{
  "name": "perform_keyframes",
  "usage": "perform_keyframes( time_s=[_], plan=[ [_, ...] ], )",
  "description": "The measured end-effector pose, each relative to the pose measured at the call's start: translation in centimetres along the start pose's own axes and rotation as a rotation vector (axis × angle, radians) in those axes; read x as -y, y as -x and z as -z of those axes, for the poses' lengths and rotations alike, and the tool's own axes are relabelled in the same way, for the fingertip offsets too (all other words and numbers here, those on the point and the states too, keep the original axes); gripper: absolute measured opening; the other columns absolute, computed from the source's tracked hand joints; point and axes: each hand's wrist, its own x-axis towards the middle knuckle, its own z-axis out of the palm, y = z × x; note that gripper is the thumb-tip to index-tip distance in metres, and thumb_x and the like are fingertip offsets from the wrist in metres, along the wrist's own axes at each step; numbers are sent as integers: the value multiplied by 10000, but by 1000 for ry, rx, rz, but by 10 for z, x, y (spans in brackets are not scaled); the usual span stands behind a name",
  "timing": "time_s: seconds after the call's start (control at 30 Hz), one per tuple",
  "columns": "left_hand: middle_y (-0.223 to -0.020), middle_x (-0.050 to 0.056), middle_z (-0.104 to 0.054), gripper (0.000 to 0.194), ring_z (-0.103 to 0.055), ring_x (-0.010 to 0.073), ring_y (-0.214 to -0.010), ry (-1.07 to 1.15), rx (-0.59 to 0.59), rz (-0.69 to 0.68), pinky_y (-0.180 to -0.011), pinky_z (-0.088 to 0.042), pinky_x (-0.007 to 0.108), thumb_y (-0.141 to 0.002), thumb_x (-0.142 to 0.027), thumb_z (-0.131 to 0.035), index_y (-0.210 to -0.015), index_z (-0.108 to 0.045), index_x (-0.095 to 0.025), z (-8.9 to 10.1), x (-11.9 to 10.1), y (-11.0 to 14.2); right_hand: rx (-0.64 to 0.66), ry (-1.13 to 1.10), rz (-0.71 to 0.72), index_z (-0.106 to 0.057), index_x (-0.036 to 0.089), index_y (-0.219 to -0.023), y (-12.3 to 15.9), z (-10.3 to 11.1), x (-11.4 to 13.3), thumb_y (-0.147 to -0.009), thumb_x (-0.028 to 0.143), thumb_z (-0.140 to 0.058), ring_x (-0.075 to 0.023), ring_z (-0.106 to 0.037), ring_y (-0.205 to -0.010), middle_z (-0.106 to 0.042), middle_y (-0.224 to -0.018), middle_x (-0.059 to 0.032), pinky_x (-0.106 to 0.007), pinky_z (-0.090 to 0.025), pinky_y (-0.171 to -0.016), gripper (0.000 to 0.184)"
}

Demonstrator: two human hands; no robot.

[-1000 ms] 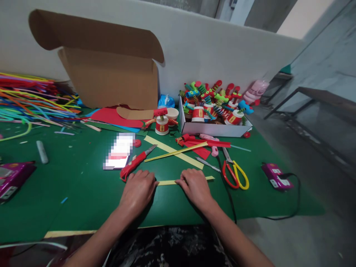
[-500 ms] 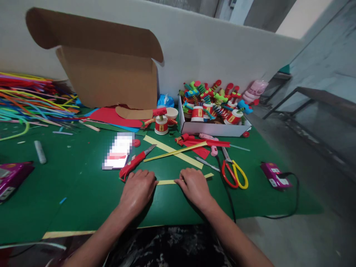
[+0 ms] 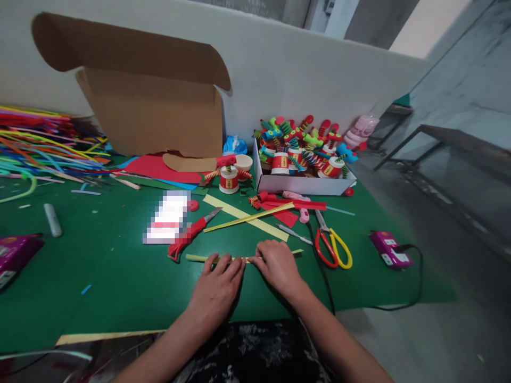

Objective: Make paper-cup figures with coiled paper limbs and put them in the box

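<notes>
A narrow yellow paper strip (image 3: 195, 258) lies crosswise on the green table near its front. On the strip's middle, my left hand (image 3: 219, 279) presses with its fingers bent over it. Close beside it, my right hand (image 3: 277, 266) has its fingers curled on the strip, and the right end sticks out past the knuckles. Beyond the hands, a folded yellow strip (image 3: 247, 218) crosses a flat, wider yellow strip (image 3: 263, 226). To the left rests a red utility knife (image 3: 189, 234). On the right are a pen (image 3: 294, 234) and scissors (image 3: 333, 244) with one red and one yellow handle.
At the back stands a white box (image 3: 305, 185) of colourful paper-cup figures, with one figure (image 3: 229, 181) outside it. A pink glue gun (image 3: 303, 213) trails a black cord. An open cardboard box (image 3: 151, 111), a phone (image 3: 167, 218) and colourful strips (image 3: 48, 143) are left.
My left hand has slid right along the strip toward my right hand, uncovering the strip's left end. My right hand stays almost in place.
</notes>
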Motion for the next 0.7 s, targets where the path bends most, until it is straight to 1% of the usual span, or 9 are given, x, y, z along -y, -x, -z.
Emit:
perform_keyframes(
  time_s=[0.07, 0.17, 0.27, 0.33, 0.4, 0.53, 0.6, 0.63, 0.7],
  plan=[
    [-1071, 43, -680, 290, -545, 209, -1015, -6, 10, -3, -943, -340, 394, -912, -154, -500, -1169, -632, -179, 1, 0, -1, -24, -30, -4, -630, 186, -812, 1, 0, -8, -921, 372, -567, -205, -609, -869, -693, -846, -46, -311, -312, -730, 225],
    [-1044, 47, -676, 310, -546, 210, -995, -13, 6, 0, -947, -341, 397, -899, -111, -486, -1164, -636, -169, 2, -2, -1, -80, -79, 11, -605, 184, -757, 5, 0, -27, -925, 352, -562, -187, -601, -810, -684, -791, -30, -307, -316, -741, 241],
    [-1049, 55, -670, 345, -544, 211, -992, -16, 8, 9, -954, -338, 393, -883, -67, -465, -1158, -644, -172, 2, -4, -1, -155, -104, 67, -579, 184, -751, 11, -3, -50, -940, 318, -536, -170, -582, -765, -668, -763, -15, -323, -327, -837, 235],
    [-1043, 60, -668, 367, -545, 211, -988, -16, 20, 8, -958, -336, 392, -873, -48, -455, -1160, -645, -175, 2, -4, -1, -202, -90, 95, -573, 189, -772, 15, -7, -64, -942, 291, -530, -163, -571, -754, -658, -761, -6, -347, -314, -915, 203],
    [-1029, 62, -667, 374, -548, 211, -980, -12, 25, 2, -958, -335, 391, -863, -39, -456, -1154, -649, -173, 2, -4, -1, -249, -47, 105, -575, 194, -789, 19, -9, -74, -940, 280, -526, -169, -561, -752, -646, -759, -11, -360, -317, -928, 180],
    [-1012, 60, -670, 373, -551, 210, -972, -3, 2, -8, -957, -336, 391, -849, -29, -462, -1135, -659, -166, 2, -4, -2, -445, 55, 55, -594, 182, -834, 31, -8, -78, -961, 264, -449, -213, -541, -806, -634, -801, -67, -361, -354, -845, 209],
    [-1005, 57, -675, 379, -553, 209, -964, 0, -17, -4, -952, -340, 392, -842, -18, -456, -1125, -664, -163, 2, -4, -2, -522, 24, 62, -605, 182, -883, 36, -6, -75, -967, 261, -429, -222, -541, -865, -644, -865, -82, -363, -357, -845, 210],
    [-1003, 56, -677, 383, -554, 208, -959, 1, -23, -1, -949, -342, 392, -839, -13, -453, -1121, -666, -162, 2, -4, -2, -524, -17, 83, -609, 188, -903, 38, -5, -73, -965, 271, -443, -221, -545, -891, -650, -892, -79, -362, -357, -852, 196],
    [-1009, 57, -679, 389, -556, 209, -946, -3, -23, 5, -944, -348, 396, -835, -9, -447, -1116, -669, -161, 2, -5, -2, -457, -118, 122, -614, 202, -894, 38, -5, -70, -947, 314, -500, -213, -555, -906, -660, -895, -61, -358, -362, -853, 168]
  ],
)
